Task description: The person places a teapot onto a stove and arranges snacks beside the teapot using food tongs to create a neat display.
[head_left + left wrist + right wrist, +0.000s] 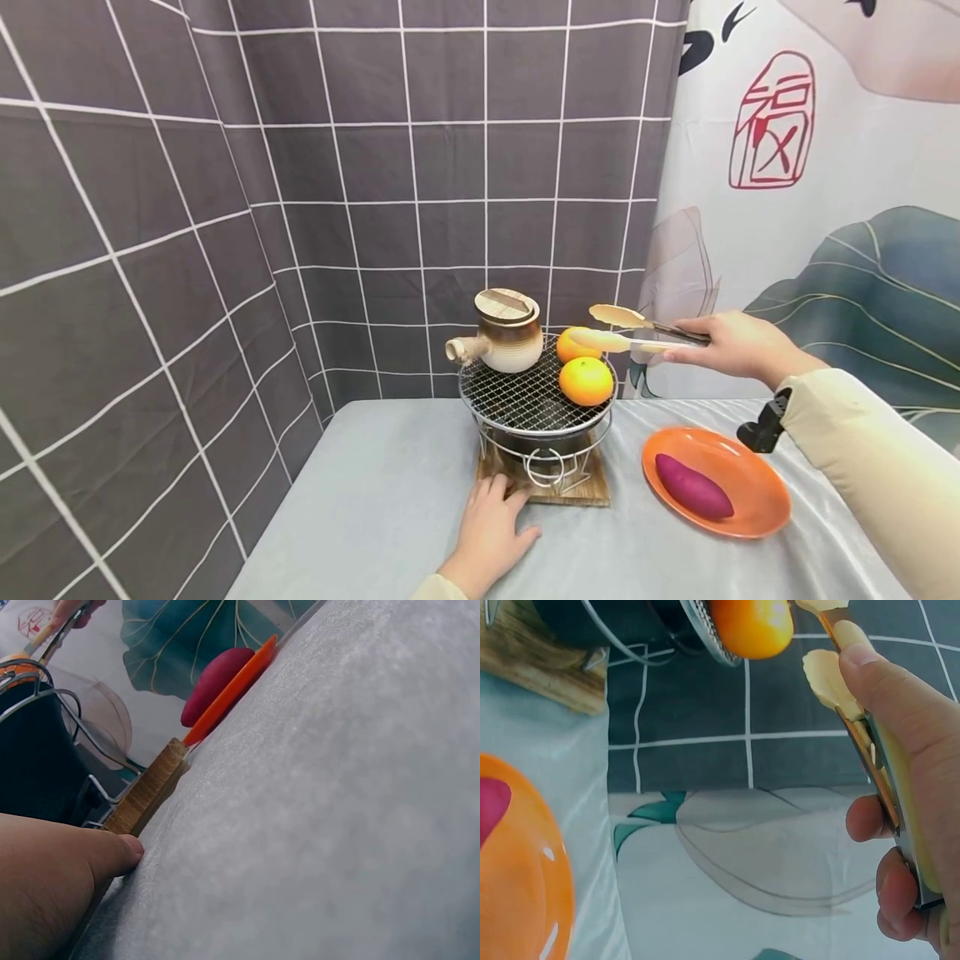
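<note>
My right hand grips a pair of tongs with pale yellow tips, held level beside and just above two oranges on the grill. The tong tips are apart with nothing between them. One orange sits at the front right of the round wire mesh; the other orange is behind it, partly covered by the tongs. At the mesh's back left stands a small clay pot with a wooden lid and side handle. My left hand rests its fingers on the front left edge of the wooden board under the stove.
On the right, an orange plate holds a purple sweet potato. A pale grey cloth covers the table. Dark gridded curtain hangs behind and at the left, and a printed white cloth at the right.
</note>
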Action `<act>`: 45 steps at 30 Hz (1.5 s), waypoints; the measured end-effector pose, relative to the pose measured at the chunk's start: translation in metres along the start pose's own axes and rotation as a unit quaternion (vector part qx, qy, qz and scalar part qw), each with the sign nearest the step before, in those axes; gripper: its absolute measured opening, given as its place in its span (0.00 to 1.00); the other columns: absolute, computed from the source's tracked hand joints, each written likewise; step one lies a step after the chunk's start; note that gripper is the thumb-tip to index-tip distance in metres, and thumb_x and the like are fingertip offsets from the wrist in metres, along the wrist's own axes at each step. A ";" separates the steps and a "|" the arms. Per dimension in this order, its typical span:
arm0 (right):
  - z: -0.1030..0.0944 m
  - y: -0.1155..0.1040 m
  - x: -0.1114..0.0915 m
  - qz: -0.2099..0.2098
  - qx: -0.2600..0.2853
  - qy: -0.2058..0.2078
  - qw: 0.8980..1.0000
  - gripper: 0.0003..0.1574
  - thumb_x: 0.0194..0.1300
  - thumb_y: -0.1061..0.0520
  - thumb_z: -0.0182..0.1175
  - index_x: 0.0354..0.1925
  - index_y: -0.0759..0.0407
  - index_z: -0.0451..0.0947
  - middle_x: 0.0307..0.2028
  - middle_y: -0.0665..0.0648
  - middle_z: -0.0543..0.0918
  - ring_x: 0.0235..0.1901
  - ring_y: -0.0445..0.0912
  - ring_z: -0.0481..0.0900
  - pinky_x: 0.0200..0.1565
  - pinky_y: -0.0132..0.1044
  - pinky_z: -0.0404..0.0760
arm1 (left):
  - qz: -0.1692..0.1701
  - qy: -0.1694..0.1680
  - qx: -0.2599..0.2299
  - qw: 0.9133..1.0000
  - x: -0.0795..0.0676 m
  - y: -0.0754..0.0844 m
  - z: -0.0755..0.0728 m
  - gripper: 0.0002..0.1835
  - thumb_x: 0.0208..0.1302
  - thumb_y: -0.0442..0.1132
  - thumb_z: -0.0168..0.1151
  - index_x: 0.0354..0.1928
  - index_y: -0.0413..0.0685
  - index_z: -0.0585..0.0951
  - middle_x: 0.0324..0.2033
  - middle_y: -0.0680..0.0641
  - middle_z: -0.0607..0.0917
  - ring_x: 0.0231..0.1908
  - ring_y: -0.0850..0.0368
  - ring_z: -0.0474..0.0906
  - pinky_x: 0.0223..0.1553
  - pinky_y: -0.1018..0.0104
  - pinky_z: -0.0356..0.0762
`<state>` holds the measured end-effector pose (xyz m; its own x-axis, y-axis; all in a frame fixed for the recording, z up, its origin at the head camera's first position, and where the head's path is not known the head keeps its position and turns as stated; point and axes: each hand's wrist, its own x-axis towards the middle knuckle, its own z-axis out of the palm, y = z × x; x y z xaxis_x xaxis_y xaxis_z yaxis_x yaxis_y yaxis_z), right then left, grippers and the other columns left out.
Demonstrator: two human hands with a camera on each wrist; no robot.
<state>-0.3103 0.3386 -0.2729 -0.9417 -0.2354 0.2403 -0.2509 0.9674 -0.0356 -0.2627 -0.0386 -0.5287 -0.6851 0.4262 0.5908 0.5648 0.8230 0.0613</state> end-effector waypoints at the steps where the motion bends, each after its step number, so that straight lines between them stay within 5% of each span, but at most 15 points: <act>1: -0.001 0.002 -0.002 0.003 -0.004 0.000 1.000 0.58 0.57 0.19 0.59 0.66 0.62 0.74 0.49 0.72 0.84 0.43 0.61 0.83 0.37 0.60 0.82 | 0.001 -0.001 0.000 1.000 0.000 0.000 0.000 0.30 0.48 0.59 0.77 0.54 0.60 0.86 0.43 0.50 0.76 0.46 0.51 0.74 0.58 0.49 0.73; 7: -0.010 0.021 -0.026 0.023 -0.037 0.001 0.999 0.60 0.55 0.19 0.60 0.67 0.62 0.74 0.44 0.70 0.85 0.38 0.57 0.83 0.30 0.55 0.81 | 0.002 -0.007 0.000 1.000 -0.001 0.001 0.001 0.30 0.48 0.59 0.76 0.55 0.61 0.86 0.43 0.51 0.76 0.47 0.53 0.73 0.58 0.49 0.72; 15: -0.010 0.050 -0.069 0.031 -0.070 0.003 0.997 0.59 0.56 0.22 0.63 0.66 0.65 0.73 0.46 0.73 0.84 0.42 0.63 0.84 0.34 0.63 0.80 | 0.000 -0.005 0.005 1.000 0.000 -0.001 0.001 0.29 0.48 0.59 0.77 0.54 0.60 0.86 0.43 0.50 0.76 0.48 0.52 0.73 0.58 0.50 0.72; 25: 0.012 0.077 -0.114 0.023 -0.085 0.000 0.996 0.52 0.56 0.27 0.67 0.62 0.65 0.77 0.35 0.56 0.85 0.30 0.45 0.77 0.27 0.45 0.76 | 0.004 0.012 0.005 1.000 -0.002 0.000 0.002 0.29 0.46 0.60 0.77 0.52 0.60 0.87 0.43 0.50 0.77 0.47 0.51 0.74 0.56 0.50 0.73; 33: 0.034 0.079 -0.136 0.040 -0.087 -0.014 0.995 0.52 0.57 0.27 0.66 0.61 0.67 0.77 0.21 0.45 0.67 0.23 0.41 0.66 0.24 0.38 0.64 | 0.002 0.004 0.010 1.000 0.000 0.000 0.000 0.29 0.47 0.60 0.77 0.53 0.60 0.87 0.43 0.50 0.76 0.47 0.51 0.74 0.57 0.50 0.73; 45: 0.064 0.083 -0.150 0.012 -0.080 -0.041 0.996 0.45 0.56 0.29 0.68 0.55 0.63 0.82 0.34 0.54 0.85 0.28 0.41 0.75 0.25 0.44 0.75 | 0.002 0.007 0.010 1.000 0.000 -0.001 0.001 0.29 0.47 0.60 0.77 0.53 0.60 0.87 0.43 0.49 0.77 0.47 0.50 0.74 0.58 0.49 0.73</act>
<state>-0.2043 0.4479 -0.3737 -0.9634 -0.2135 0.1619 -0.1964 0.9737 0.1154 -0.2638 -0.0386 -0.5297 -0.6762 0.4244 0.6022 0.5587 0.8283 0.0436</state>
